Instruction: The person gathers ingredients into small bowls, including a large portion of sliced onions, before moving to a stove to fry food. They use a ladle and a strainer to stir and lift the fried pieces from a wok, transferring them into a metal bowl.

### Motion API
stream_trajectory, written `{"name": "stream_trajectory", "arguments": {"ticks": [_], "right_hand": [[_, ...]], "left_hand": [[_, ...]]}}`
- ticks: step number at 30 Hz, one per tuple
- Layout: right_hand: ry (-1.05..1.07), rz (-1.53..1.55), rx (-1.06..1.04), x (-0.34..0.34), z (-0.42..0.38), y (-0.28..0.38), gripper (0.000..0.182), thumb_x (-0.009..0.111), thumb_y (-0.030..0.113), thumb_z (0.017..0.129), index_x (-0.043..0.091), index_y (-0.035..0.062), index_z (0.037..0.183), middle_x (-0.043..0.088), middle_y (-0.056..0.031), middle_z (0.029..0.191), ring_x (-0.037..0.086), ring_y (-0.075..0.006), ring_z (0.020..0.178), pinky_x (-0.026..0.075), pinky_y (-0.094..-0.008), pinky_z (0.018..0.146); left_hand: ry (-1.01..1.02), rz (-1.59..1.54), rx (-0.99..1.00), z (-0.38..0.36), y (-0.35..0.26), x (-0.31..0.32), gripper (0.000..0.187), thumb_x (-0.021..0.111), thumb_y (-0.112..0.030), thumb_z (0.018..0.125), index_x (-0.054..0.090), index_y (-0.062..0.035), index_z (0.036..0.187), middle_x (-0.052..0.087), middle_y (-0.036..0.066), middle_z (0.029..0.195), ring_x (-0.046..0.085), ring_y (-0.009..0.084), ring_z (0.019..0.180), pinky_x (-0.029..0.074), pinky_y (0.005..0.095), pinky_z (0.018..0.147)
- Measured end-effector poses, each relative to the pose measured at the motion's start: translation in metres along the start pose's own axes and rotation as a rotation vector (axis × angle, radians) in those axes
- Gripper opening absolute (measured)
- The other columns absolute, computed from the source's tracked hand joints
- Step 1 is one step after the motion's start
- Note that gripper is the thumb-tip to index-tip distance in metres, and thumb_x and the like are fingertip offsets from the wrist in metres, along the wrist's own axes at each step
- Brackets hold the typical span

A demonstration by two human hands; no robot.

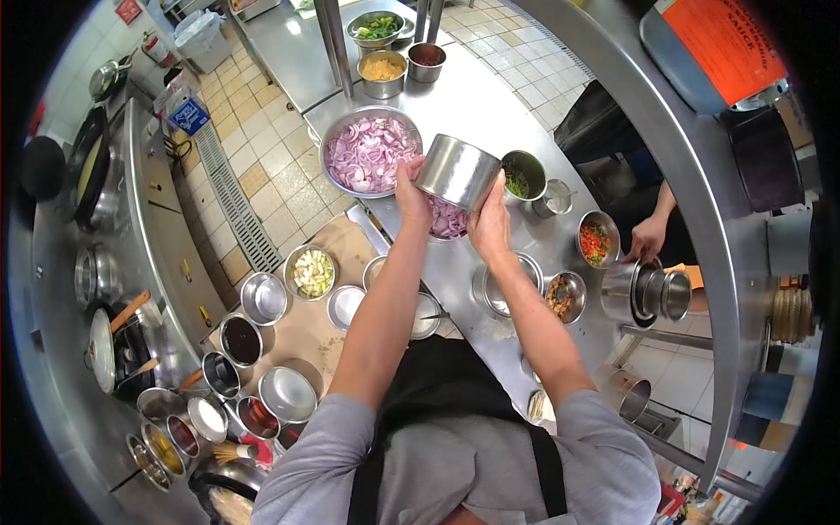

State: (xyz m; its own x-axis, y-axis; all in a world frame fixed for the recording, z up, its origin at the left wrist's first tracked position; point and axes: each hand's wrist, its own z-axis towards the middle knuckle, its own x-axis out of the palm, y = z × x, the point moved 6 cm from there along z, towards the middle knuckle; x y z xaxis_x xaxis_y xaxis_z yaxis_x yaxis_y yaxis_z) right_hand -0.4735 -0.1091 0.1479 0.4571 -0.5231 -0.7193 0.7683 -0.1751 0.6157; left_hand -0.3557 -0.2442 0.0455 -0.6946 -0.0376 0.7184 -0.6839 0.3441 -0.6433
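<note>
Both my hands hold a steel pot (458,171), tilted over the steel table. My left hand (412,191) grips its left side, and my right hand (491,222) holds its lower right side. Just below the pot, sliced purple onion (448,219) shows in a container whose rim is mostly hidden. Left of the pot is a wide colander (372,151) full of sliced purple onion. A steel pot with green herbs (522,178) stands close to the right. The inside of the held pot cannot be seen.
At the right, another person's hand (648,238) is at stacked pots (623,290). Bowls of chopped red peppers (597,241) and brown pieces (565,297) stand nearby. A bowl of pale chopped vegetables (311,272) and several sauce pots are at left. An overhead shelf (674,166) curves along the right.
</note>
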Motion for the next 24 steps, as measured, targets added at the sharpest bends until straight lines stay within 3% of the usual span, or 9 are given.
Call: {"name": "stream_trajectory", "arguments": {"ticks": [3, 4, 7, 10, 13, 17, 20, 23, 24], "right_hand": [[-0.081, 0.324, 0.142, -0.003, 0.016, -0.022, 0.059, 0.050, -0.002, 0.090, 0.034, -0.0084, 0.147, 0.067, -0.0339, 0.112, 0.070, -0.0490, 0.090, 0.057, -0.0509, 0.078], [-0.003, 0.617, 0.441, 0.004, 0.014, -0.031, 0.041, 0.048, -0.002, 0.093, 0.045, -0.0081, 0.133, 0.069, -0.0246, 0.094, 0.069, -0.0328, 0.062, 0.056, -0.0434, 0.052], [0.065, 0.838, 0.709, 0.016, 0.013, -0.051, 0.032, 0.047, -0.002, 0.095, 0.047, -0.0073, 0.127, 0.066, -0.0180, 0.084, 0.060, -0.0188, 0.046, 0.049, -0.0343, 0.036], [0.022, 0.891, 0.696, 0.007, 0.013, -0.049, 0.029, 0.046, -0.002, 0.096, 0.048, -0.0068, 0.124, 0.065, -0.0178, 0.079, 0.061, -0.0201, 0.046, 0.050, -0.0344, 0.036], [-0.018, 0.826, 0.691, 0.002, 0.012, -0.052, 0.028, 0.045, 0.000, 0.097, 0.049, -0.0066, 0.123, 0.065, -0.0167, 0.084, 0.060, -0.0186, 0.048, 0.051, -0.0334, 0.039], [0.031, 0.742, 0.611, -0.015, 0.015, -0.033, 0.039, 0.042, -0.002, 0.097, 0.042, -0.0075, 0.136, 0.064, -0.0153, 0.088, 0.059, -0.0158, 0.050, 0.049, -0.0301, 0.039], [-0.082, 0.630, 0.453, -0.033, 0.010, -0.015, 0.061, 0.046, -0.005, 0.093, 0.027, -0.0073, 0.151, 0.066, -0.0224, 0.099, 0.068, -0.0274, 0.062, 0.057, -0.0399, 0.053], [-0.245, -0.117, -0.163, -0.016, -0.006, 0.000, 0.093, 0.056, -0.006, 0.085, 0.000, -0.0074, 0.160, 0.067, -0.0333, 0.114, 0.073, -0.0436, 0.087, 0.058, -0.0498, 0.075], [0.053, 0.039, 0.176, 0.004, -0.010, -0.017, 0.099, 0.060, -0.008, 0.081, -0.001, -0.0064, 0.160, 0.061, -0.0384, 0.127, 0.066, -0.0523, 0.108, 0.053, -0.0528, 0.092]], "left_hand": [[0.019, 0.113, -0.009, -0.002, -0.005, 0.007, 0.062, 0.037, -0.054, 0.110, 0.062, 0.0019, 0.119, 0.069, 0.013, 0.113, 0.065, 0.0207, 0.109, 0.048, 0.0374, 0.102], [0.037, 0.138, 0.001, -0.006, -0.005, 0.005, 0.062, 0.037, -0.055, 0.110, 0.062, 0.0017, 0.119, 0.069, 0.013, 0.113, 0.064, 0.0209, 0.109, 0.047, 0.0380, 0.101], [0.071, 0.462, 0.159, -0.015, -0.011, 0.011, 0.050, 0.046, -0.042, 0.109, 0.059, 0.0043, 0.123, 0.068, 0.018, 0.114, 0.064, 0.0290, 0.111, 0.047, 0.0415, 0.102], [0.207, 1.221, 0.574, -0.072, -0.024, 0.047, 0.037, 0.056, -0.016, 0.100, 0.055, 0.0084, 0.127, 0.061, 0.027, 0.126, 0.057, 0.0418, 0.121, 0.043, 0.0473, 0.109], [0.404, 1.595, 0.819, -0.092, 0.004, 0.044, 0.040, 0.056, -0.011, 0.097, 0.053, 0.0090, 0.131, 0.055, 0.026, 0.139, 0.051, 0.0443, 0.130, 0.040, 0.0492, 0.113], [0.476, 1.791, 0.704, -0.085, 0.005, 0.035, 0.047, 0.058, -0.014, 0.096, 0.051, 0.0096, 0.137, 0.050, 0.028, 0.148, 0.048, 0.0418, 0.138, 0.037, 0.0502, 0.116], [0.168, 1.027, 0.157, -0.043, -0.017, 0.016, 0.045, 0.057, -0.026, 0.102, 0.054, 0.0069, 0.133, 0.056, 0.025, 0.142, 0.052, 0.0360, 0.134, 0.040, 0.0471, 0.114], [0.019, -0.176, -0.093, -0.024, -0.017, 0.037, 0.048, 0.053, -0.039, 0.106, 0.057, 0.0039, 0.128, 0.061, 0.020, 0.134, 0.056, 0.0313, 0.128, 0.043, 0.0418, 0.111], [-0.018, -0.148, -0.150, -0.024, -0.013, 0.038, 0.050, 0.049, -0.044, 0.108, 0.058, 0.0017, 0.124, 0.062, 0.017, 0.129, 0.059, 0.0296, 0.123, 0.044, 0.0394, 0.109]]}}
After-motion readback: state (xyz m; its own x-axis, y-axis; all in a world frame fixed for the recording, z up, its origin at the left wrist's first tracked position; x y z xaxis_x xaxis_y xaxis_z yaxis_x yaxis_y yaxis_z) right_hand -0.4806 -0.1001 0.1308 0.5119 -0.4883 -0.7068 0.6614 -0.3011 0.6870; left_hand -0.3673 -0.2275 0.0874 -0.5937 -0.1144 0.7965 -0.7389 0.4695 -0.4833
